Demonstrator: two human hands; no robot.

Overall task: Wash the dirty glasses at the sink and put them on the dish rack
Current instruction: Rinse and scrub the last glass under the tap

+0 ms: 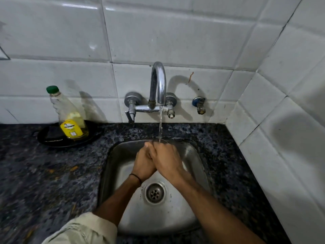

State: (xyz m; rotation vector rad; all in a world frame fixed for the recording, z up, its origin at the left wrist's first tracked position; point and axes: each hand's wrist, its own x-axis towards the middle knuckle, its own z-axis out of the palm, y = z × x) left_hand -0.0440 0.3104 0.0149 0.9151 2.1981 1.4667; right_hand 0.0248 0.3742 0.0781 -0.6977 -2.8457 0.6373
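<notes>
We're looking down on the dark speckled granite table (52,173), which wraps around the square stainless steel sink (197,155) set into it, white wall tiles behind. Above the basin arches the curved chrome tap (159,81), and it's running, a thin stream dropping straight onto our hands. Off to the left, well apart from the basin, stands a clear plastic bottle of yellow dish liquid with a green cap (70,117), sitting on a black round tray (45,138) against the wall.

Now the hands: our left hand (143,164) and right hand (167,161) are pressed together under the water, the right laid over the left. Each grip is curled onto the other hand, and we see no glass in either; whether something tiny hides between the palms, we cannot tell.

And here's the catch: no dirty glasses and no dish rack show anywhere in view, so they must lie outside it. We judge the coming reach turns on which side they sit; the left hand is nearer the open table, the right nearer the tiled corner
</notes>
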